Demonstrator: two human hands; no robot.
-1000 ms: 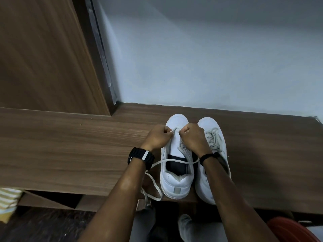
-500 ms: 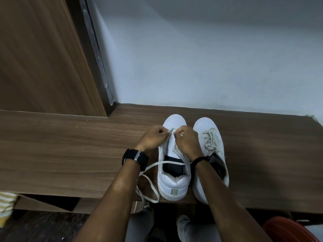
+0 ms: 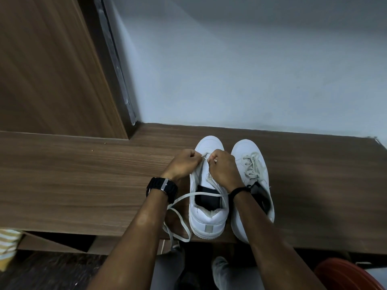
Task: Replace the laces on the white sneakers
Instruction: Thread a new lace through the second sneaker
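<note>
White lace [image 3: 189, 197] runs from the left sneaker [image 3: 207, 195] (near its toe), where the left hand [image 3: 182, 164] and right hand [image 3: 223, 166] each pinch it; its slack loops over the worktop [image 3: 83, 181] edge beside the laced right sneaker [image 3: 251, 170].

wooden bench [image 3: 83, 185] | on it: 2 white sneakers [image 3: 207, 218], side by side

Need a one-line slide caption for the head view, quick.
Both hands, left hand and right hand, pinch a white lace at the left sneaker toe eyelets.
</note>
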